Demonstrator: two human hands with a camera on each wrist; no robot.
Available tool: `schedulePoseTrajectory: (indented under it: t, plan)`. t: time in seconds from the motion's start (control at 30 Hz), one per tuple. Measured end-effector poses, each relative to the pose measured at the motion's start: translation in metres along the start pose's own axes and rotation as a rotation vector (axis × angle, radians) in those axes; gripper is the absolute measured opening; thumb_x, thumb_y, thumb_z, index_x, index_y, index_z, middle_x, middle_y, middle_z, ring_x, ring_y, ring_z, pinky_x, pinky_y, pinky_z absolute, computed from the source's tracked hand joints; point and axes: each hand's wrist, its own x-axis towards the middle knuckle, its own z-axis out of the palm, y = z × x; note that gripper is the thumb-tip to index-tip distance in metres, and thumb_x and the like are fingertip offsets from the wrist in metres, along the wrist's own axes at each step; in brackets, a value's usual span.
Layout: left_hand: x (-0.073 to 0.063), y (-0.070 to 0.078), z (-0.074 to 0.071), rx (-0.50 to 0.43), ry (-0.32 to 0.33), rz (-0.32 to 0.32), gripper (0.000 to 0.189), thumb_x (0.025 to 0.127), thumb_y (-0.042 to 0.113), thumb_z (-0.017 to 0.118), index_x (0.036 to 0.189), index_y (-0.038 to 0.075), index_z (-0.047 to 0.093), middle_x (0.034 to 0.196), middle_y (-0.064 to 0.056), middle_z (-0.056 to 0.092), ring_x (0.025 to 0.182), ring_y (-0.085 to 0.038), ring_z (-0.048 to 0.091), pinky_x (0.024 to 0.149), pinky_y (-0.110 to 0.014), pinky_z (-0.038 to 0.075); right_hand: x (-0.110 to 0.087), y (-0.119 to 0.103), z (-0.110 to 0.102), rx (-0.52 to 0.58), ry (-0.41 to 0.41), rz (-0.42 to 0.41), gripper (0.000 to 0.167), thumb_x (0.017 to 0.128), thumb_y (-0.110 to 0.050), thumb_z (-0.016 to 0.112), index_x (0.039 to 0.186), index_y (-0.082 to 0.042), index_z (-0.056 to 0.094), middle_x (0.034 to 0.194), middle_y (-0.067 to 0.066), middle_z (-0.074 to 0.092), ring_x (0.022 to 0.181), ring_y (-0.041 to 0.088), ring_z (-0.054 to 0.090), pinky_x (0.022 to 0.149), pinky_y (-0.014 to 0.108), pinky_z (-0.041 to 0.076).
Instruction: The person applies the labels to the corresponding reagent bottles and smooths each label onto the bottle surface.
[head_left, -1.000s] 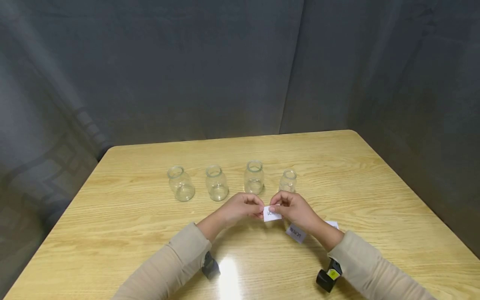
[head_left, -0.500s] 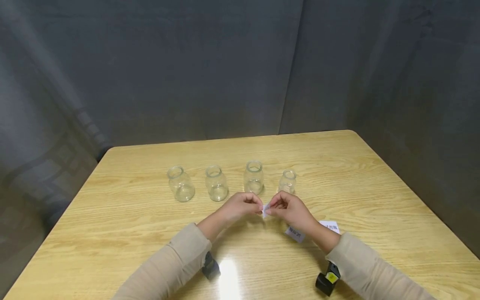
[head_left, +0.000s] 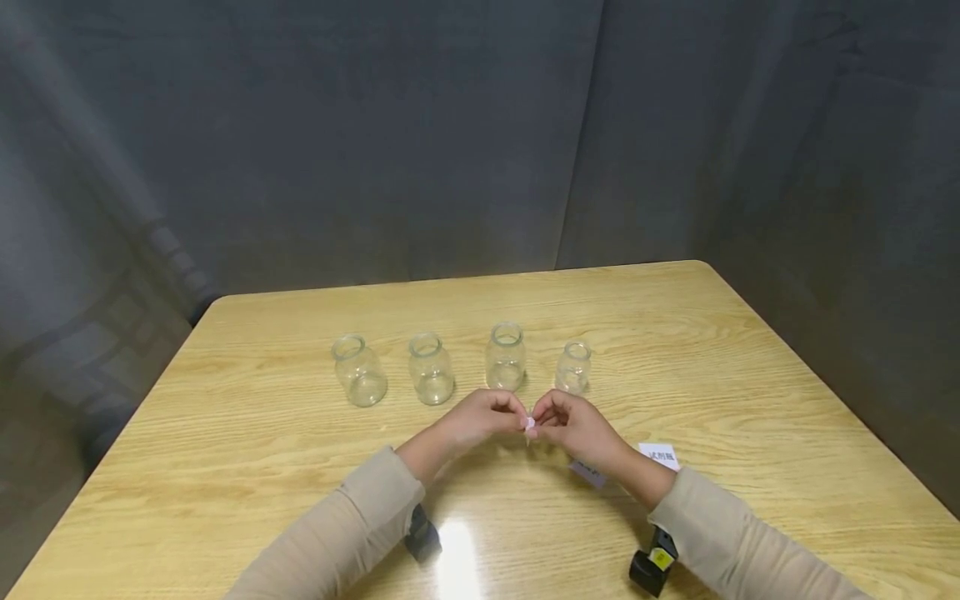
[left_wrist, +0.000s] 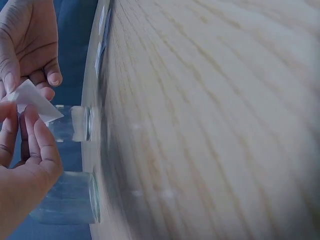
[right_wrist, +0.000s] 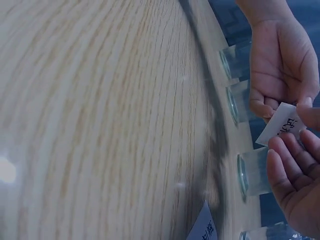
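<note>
In the head view the held slip [head_left: 530,423] is only a pale sliver above the table [head_left: 300,475], the left hand [head_left: 480,417] pinching one side between thumb and fingers and the right hand [head_left: 581,427] pinching the other. The right wrist view shows dark printed characters on it, partly covered; the left wrist view shows a plain white face. The head view takes in the rightmost jar [head_left: 573,371] and three other jars [head_left: 431,371], all upright in a row, whereas the left wrist view catches two. Near the right forearm lie a printed slip [head_left: 658,455] and a half-hidden slip [head_left: 588,475].
</note>
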Motion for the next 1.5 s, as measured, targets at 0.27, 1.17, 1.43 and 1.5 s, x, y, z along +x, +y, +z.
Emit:
schedulePoseTrajectory:
  t: [0.27, 1.17, 1.43, 1.5]
  plan:
    - [0.002, -0.006, -0.002, -0.047, 0.007, 0.001, 0.003, 0.08, -0.001, 0.051, 0.08, -0.004, 0.051, 0.073, -0.004, 0.054, 0.071, -0.014, 0.055, 0.07, -0.03, 0.048, -0.002, 0.0, -0.002, 0.062, -0.007, 0.001, 0.018, 0.078, 0.005, 0.055, 0.096, 0.005, 0.049, 0.076, 0.01, 0.053, 0.07, 0.026, 0.053, 0.06, 0.032, 0.048]
    - [-0.004, -0.009, -0.014, -0.06, 0.019, -0.074, 0.017, 0.073, -0.007, 0.055, 0.089, -0.005, 0.049, 0.071, -0.005, 0.051, 0.066, -0.014, 0.05, 0.07, -0.031, 0.047, 0.001, 0.005, -0.013, 0.046, -0.092, -0.091, 0.015, 0.08, 0.0, 0.056, 0.094, 0.007, 0.057, 0.091, 0.017, 0.06, 0.083, 0.025, 0.057, 0.071, 0.033, 0.048]
    - [-0.007, -0.013, -0.015, -0.052, 0.007, -0.065, 0.017, 0.071, -0.01, 0.055, 0.088, -0.007, 0.05, 0.069, -0.003, 0.053, 0.065, -0.012, 0.051, 0.067, -0.03, 0.047, 0.004, 0.009, -0.013, 0.08, -0.074, -0.135, 0.01, 0.081, 0.002, 0.054, 0.09, 0.007, 0.057, 0.1, 0.021, 0.056, 0.094, 0.024, 0.055, 0.076, 0.026, 0.046]
    - [-0.007, -0.013, -0.016, -0.044, 0.012, -0.066, 0.018, 0.071, -0.009, 0.055, 0.088, -0.007, 0.05, 0.069, -0.003, 0.053, 0.064, -0.012, 0.051, 0.067, -0.03, 0.047, 0.004, 0.01, -0.013, 0.078, -0.056, -0.129, 0.008, 0.081, 0.003, 0.054, 0.089, 0.006, 0.056, 0.096, 0.019, 0.057, 0.091, 0.021, 0.056, 0.076, 0.026, 0.047]
